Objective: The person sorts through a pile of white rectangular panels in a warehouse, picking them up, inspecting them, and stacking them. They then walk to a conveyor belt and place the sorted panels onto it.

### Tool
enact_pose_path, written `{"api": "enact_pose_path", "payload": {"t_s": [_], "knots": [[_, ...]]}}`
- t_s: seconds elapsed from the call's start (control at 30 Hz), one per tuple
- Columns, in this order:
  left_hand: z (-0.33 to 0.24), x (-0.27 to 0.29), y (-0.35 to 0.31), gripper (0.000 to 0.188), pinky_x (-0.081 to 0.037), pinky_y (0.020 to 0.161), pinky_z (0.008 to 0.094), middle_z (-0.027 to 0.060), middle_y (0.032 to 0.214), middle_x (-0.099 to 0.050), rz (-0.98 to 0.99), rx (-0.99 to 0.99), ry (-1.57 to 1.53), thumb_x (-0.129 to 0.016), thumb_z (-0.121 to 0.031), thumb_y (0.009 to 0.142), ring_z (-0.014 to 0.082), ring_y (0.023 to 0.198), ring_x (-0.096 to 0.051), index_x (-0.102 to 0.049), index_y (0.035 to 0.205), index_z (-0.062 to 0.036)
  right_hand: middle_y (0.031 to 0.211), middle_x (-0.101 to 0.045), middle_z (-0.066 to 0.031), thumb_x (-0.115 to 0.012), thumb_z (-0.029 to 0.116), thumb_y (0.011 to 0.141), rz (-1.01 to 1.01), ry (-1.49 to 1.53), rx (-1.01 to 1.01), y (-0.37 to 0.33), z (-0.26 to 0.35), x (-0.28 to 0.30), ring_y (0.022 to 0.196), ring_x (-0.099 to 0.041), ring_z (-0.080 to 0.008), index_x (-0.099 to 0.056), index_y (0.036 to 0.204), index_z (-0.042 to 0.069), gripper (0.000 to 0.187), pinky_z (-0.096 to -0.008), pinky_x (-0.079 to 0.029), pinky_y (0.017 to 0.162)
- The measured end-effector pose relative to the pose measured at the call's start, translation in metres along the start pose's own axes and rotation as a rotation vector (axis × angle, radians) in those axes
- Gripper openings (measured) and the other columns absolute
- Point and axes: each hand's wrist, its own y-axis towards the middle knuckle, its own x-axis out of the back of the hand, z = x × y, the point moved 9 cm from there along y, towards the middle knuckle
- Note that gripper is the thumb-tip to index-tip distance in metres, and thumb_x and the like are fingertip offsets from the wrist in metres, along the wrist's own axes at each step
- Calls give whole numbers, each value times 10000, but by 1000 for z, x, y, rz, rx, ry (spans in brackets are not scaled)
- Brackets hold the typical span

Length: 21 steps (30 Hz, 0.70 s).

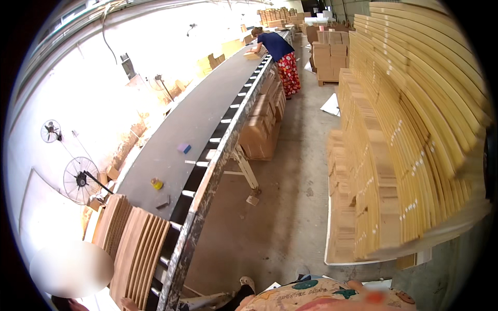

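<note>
At the bottom edge, in front of my patterned top (311, 293), a small part of my left hand (247, 301) shows, its fingers cut off by the frame. My right hand (357, 286) is a blurred patch against the top. A red-orange smear (375, 297) lies beside it, too unclear to name. Nearest on the left, a bundle of folded cardboard sheets (136, 254) stands on edge on the long conveyor table (207, 98). A hand (128, 304) at its near end seems to belong to a co-worker (72, 269) at the lower left, mostly out of view.
A blue block (183, 148), a yellow tape roll (156, 183) and a small dark tool (163, 202) lie on the table. Another person (277, 52) leans over its far end. Tall stacks of flat cardboard (410, 135) rise on the right. Cartons (259, 129) sit beneath the table.
</note>
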Motion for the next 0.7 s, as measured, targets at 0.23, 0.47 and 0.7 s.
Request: {"api": "enact_pose_path", "payload": {"t_s": [0.23,0.47,0.7], "knots": [[-33,142,96,596,-485,784,391,178,945,-639,-170,116,-129,-774,-399,524,315,910,-613,-605,955,-24,984,-593,-250,-604,198,752,219,312,-276,71,30,34,870,-583,-370,-638,960,10,282,-405,-443,754],[-68,194,218,609,-481,791,391,194,948,-635,-209,-21,-232,-785,-405,526,325,904,-612,-614,951,-4,999,-627,-184,-659,287,692,-3,290,-262,168,87,126,939,-608,-317,-626,1054,67,425,-382,-477,811],[-195,324,344,590,-481,797,400,178,984,-628,-50,-247,55,-766,-361,575,325,946,-598,-577,1045,-59,1031,-622,-189,-650,262,767,-45,401,-480,184,166,262,948,-599,-311,-575,1128,25,438,-361,-463,790]]}}
